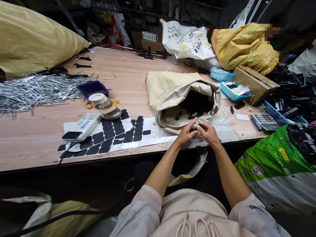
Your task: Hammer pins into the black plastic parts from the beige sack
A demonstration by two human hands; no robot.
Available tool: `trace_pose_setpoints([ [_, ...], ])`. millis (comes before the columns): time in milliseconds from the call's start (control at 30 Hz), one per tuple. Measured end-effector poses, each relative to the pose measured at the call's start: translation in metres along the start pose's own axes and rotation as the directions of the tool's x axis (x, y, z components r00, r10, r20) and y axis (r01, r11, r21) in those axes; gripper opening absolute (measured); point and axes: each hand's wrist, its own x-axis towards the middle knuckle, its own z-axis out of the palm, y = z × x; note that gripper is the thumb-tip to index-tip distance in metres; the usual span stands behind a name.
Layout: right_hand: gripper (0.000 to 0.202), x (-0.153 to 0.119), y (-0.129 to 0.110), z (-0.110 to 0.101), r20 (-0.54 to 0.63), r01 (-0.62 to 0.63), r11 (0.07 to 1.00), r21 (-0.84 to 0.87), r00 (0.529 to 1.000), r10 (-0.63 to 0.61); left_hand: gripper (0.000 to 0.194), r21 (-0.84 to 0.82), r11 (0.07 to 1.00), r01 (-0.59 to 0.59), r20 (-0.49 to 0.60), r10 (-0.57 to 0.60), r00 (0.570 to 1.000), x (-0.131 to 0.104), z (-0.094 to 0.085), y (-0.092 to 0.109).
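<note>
A slim, small piece (198, 121) sits at the fingertips of both hands, between the left hand (187, 133) and the right hand (208, 132), just in front of the mouth of a beige woven sack (170, 87) lying on the wood-grain tabletop (128, 69). The right hand is curled, its thumb and forefinger drawn together on the piece; the left hand is half closed, its forefinger stretched up to the piece's upper end and its thumb near the right thumb, and I cannot tell whether it grips the piece or only touches it. The piece is short and narrow, with a pale metallic glint along its visible side, and tilts down toward the right hand; the fingers cover the rest of it, so its full shape cannot be told. The sack's rolled rim gapes toward the person, and small black pieces (179, 115) lie inside, near its lower lip. Well to the left of the hands are a sheet of black rounded stickers (108, 129), a lidded clear jar (108, 110) and a heap of thin metal rods (41, 90); to the right, a calculator (265, 121) lies near a green-and-white bag (269, 158)
</note>
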Motion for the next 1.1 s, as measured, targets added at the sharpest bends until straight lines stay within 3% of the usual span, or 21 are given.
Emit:
trace_pose_setpoints([
  [100,0.034,0.001,-0.008,-0.014,0.068,0.124,0.931,-0.344,0.992,-0.107,0.072,0.075,0.997,-0.033,0.011,0.033,0.999,-0.002,0.002,0.004],
  [167,0.033,0.004,-0.012,-0.025,0.186,0.145,0.88,-0.453,0.98,-0.066,0.076,0.078,0.996,-0.031,0.053,0.027,0.998,-0.003,0.003,0.005],
  [300,0.039,0.012,-0.017,-0.04,0.393,0.127,0.831,-0.541,0.912,0.116,0.072,0.087,0.996,-0.032,0.087,0.025,0.996,-0.003,0.002,0.007],
  [467,0.038,0.012,-0.021,-0.041,0.507,0.24,0.787,-0.568,0.856,0.104,0.061,0.094,0.995,-0.017,0.069,0.01,0.998,-0.004,0.0,0.012],
  [533,0.04,0.008,-0.022,-0.038,0.509,0.239,0.783,-0.574,0.854,0.112,0.061,0.065,0.998,-0.009,0.063,0.005,0.998,-0.004,-0.003,0.013],
  [600,0.044,0.002,-0.024,-0.031,0.461,0.226,0.761,-0.608,0.881,0.107,0.057,-0.008,1.0,-0.024,0.029,0.025,0.999,-0.004,-0.005,0.013],
  [700,0.043,-0.012,-0.027,-0.008,0.348,0.222,0.645,-0.731,0.935,0.071,0.045,-0.207,0.978,-0.023,-0.121,-0.003,0.993,-0.003,-0.009,0.012],
  [767,0.043,-0.023,-0.029,0.012,0.31,0.234,0.532,-0.814,0.949,0.057,0.051,-0.279,0.96,0.03,-0.19,-0.086,0.978,-0.002,-0.009,0.01],
  [867,0.048,-0.037,-0.033,0.036,0.312,0.26,0.443,-0.858,0.949,0.048,0.068,-0.222,0.969,0.11,-0.218,-0.159,0.963,-0.003,-0.006,0.01],
  [967,0.049,-0.043,-0.035,0.041,0.32,0.273,0.407,-0.872,0.946,0.05,0.075,-0.168,0.98,0.103,-0.269,-0.146,0.952,-0.003,-0.003,0.011],
  [1100,0.043,-0.04,-0.037,0.031,0.376,0.307,0.425,-0.851,0.923,0.085,0.077,-0.165,0.98,0.11,-0.32,-0.158,0.934,-0.002,0.001,0.012],
])
